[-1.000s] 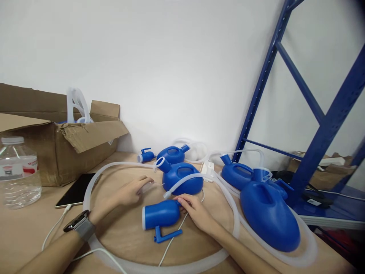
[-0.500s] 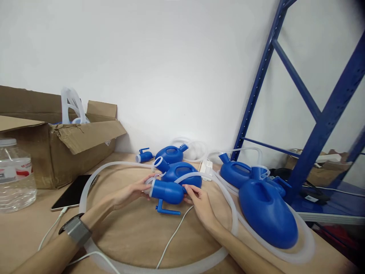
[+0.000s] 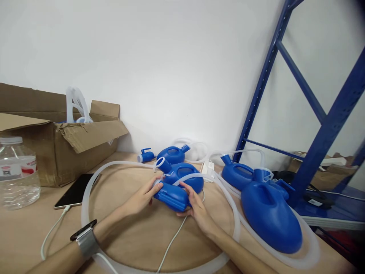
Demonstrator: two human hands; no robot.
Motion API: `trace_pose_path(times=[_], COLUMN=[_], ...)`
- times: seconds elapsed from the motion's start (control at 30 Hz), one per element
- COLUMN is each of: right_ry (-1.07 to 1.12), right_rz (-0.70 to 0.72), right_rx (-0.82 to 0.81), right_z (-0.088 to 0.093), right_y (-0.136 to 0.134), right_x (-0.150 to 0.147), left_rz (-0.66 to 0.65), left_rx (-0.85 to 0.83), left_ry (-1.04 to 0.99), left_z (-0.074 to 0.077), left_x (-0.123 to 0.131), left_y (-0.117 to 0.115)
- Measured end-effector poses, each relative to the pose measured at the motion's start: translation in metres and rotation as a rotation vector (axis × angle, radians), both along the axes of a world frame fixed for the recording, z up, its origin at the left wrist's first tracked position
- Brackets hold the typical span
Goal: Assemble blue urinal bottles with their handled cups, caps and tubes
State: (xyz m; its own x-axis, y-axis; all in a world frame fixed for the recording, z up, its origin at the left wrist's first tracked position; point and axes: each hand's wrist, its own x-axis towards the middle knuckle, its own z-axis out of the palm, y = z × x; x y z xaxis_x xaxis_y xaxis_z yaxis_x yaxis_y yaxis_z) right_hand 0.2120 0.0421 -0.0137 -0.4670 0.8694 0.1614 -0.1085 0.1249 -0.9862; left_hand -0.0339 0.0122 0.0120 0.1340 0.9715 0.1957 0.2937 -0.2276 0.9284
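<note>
Between my two hands is a blue urinal receiver (image 3: 172,198), a short rounded cylinder with a ridged side facing me. My left hand (image 3: 146,194) grips its open-mouthed end, thumb on top. At the rounded end, my right hand (image 3: 196,209) holds it with thumb and fingers. Just behind stands a blue urinal bottle (image 3: 185,171) with its spout tilted up to the left. A translucent hose (image 3: 236,213) loops around my hands on the table and passes close behind the receiver; where it joins is hidden.
More blue urinal bottles stand at the right (image 3: 270,220) and back. Another receiver (image 3: 146,156) lies at the back. To the left are a cardboard box (image 3: 85,137), a water bottle (image 3: 18,179) and a phone (image 3: 75,190) on a cable. A white power strip (image 3: 208,167) and blue rack (image 3: 256,95) stand right.
The receiver has been turned about its length, so its side arm no longer sticks out below. My left hand has moved slightly right, and both hands have changed their grip.
</note>
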Motion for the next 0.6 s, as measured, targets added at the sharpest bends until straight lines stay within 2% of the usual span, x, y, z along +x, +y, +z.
trace_pose_path(times=[0.07, 0.13, 0.2, 0.27, 0.37, 0.47, 0.6], right_ry=[-0.009, -0.073, -0.189, -0.265, -0.191, -0.052, 0.059], right_rz=[0.099, 0.167, 0.158, 0.101, 0.061, 0.122, 0.171], right_rx=[0.078, 0.254, 0.449, 0.527, 0.375, 0.181, 0.064], right_z=[0.0, 0.001, 0.003, 0.004, 0.005, 0.006, 0.008], right_y=[-0.001, -0.002, -0.005, -0.01, -0.016, -0.018, -0.02], right_x=[0.004, 0.008, 0.008, 0.005, 0.001, 0.0, 0.001], left_rz=[0.035, 0.045, 0.056, 0.057, -0.038, -0.186, -0.223], left_rx=[-0.001, -0.008, 0.016, 0.053, 0.054, 0.046, 0.21], left_ry=[-0.006, 0.006, 0.032, 0.054, -0.009, -0.106, -0.073], left_z=[-0.001, -0.001, 0.001, 0.002, 0.001, -0.003, -0.007], left_x=[0.005, 0.01, 0.014, 0.017, 0.021, 0.023, 0.028], left_y=[-0.001, -0.003, -0.006, -0.01, -0.016, -0.021, -0.025])
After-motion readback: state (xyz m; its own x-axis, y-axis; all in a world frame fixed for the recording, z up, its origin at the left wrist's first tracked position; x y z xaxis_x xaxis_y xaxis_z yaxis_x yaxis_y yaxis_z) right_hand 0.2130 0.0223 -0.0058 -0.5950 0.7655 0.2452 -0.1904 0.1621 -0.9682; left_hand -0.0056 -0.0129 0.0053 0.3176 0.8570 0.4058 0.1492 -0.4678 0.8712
